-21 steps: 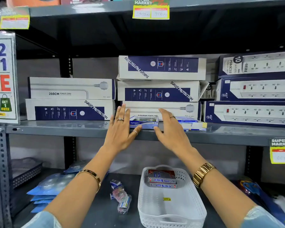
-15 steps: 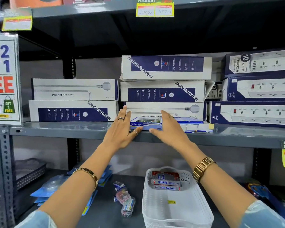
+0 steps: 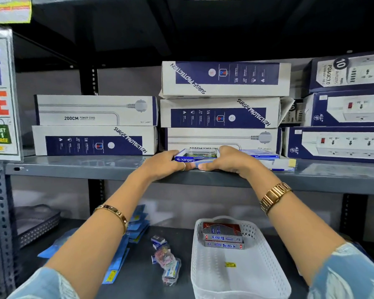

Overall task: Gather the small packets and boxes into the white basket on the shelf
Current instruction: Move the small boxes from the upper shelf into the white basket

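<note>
Both hands have closed in since the earlier frames, from flat palms either side of the blue packet to a curled hold on its two ends. Lowest left, blue sachets (image 3: 136, 225) and a few loose small packets (image 3: 166, 260) lie on the lower shelf (image 3: 138, 283), not yet gathered. Above them, the left hand (image 3: 160, 165) has its fingers (image 3: 188, 167) wrapped on the near left end of the kangaro packet (image 3: 194, 156), which sits at the front lip of the middle shelf (image 3: 73, 169), just before the stacked power-cord boxes (image 3: 222, 139). The right hand (image 3: 231, 161) clamps the packet's other end, thumb underneath. The packet's long axis runs left to right, so each hand holds one short end and neither is nearer. Straight below the right forearm stands the white basket (image 3: 266, 251), already holding Softek boxes (image 3: 222, 238). The coming move looks like a lift off the lip, then down and slightly right.
</note>
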A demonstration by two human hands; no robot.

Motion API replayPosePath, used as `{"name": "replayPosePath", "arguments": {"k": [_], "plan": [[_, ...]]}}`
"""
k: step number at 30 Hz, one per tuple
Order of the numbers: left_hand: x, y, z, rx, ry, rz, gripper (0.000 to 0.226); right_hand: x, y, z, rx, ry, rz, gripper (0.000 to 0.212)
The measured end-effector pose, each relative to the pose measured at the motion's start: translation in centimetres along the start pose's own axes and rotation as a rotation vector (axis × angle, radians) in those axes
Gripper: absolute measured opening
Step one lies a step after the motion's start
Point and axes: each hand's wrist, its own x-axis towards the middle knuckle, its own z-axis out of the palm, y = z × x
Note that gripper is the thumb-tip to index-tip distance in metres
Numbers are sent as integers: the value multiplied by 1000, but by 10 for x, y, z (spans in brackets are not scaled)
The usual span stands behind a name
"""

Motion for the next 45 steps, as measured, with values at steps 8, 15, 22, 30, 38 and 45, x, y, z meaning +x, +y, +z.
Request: {"name": "replayPosePath", "arguments": {"k": [8, 15, 22, 30, 38, 45], "plan": [[-9, 4, 1, 1, 21, 21, 54, -12, 0, 3, 27, 34, -53, 48], [-29, 3, 10, 165, 135, 69, 52, -30, 0, 9, -57, 114, -86, 64], [-63, 2, 22, -153, 181, 167, 47, -64, 7, 12, 233, 194, -138, 75], [-131, 23, 35, -535, 273, 237, 40, -123, 27, 19, 627, 242, -340, 55], [-173, 29, 59, -722, 404, 239, 49, -161, 48, 30, 798, 221, -387, 76], [-190, 20, 79, -735, 383, 203, 55, -176, 70, 43, 840, 177, -401, 60]]}}
